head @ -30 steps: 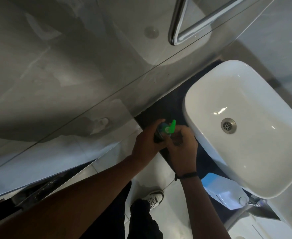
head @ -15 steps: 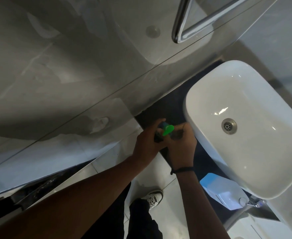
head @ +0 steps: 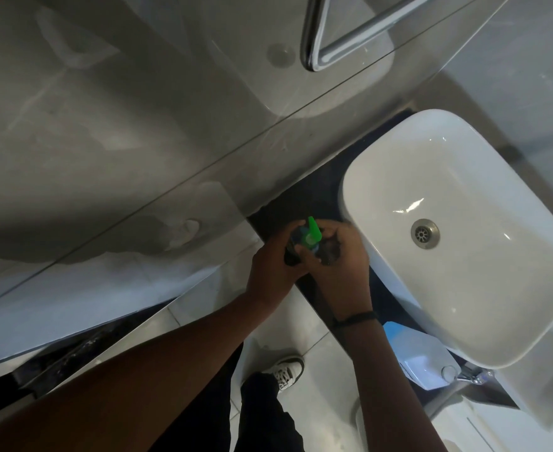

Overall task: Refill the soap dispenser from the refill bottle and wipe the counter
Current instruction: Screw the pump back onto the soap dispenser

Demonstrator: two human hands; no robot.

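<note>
A small dark soap dispenser (head: 296, 240) with a bright green pump head (head: 312, 234) stands on the dark counter (head: 314, 194), left of the basin. My left hand (head: 273, 265) wraps around the dispenser's body. My right hand (head: 340, 256) closes around the green pump from the right, its nozzle pointing away from me. A white refill bottle (head: 418, 357) with a light blue label lies on its side on the counter near the front edge, by my right forearm.
A white oval basin (head: 464, 223) with a metal drain fills the right side. A chrome tap (head: 474, 375) shows below it. A tiled wall with a chrome rail (head: 333, 37) is behind. White floor tiles and my shoe (head: 286, 370) lie below.
The green pump head has turned between my hands: its nozzle pointed up-right, then left, and now points up away from me. Both hands stay on the dispenser.
</note>
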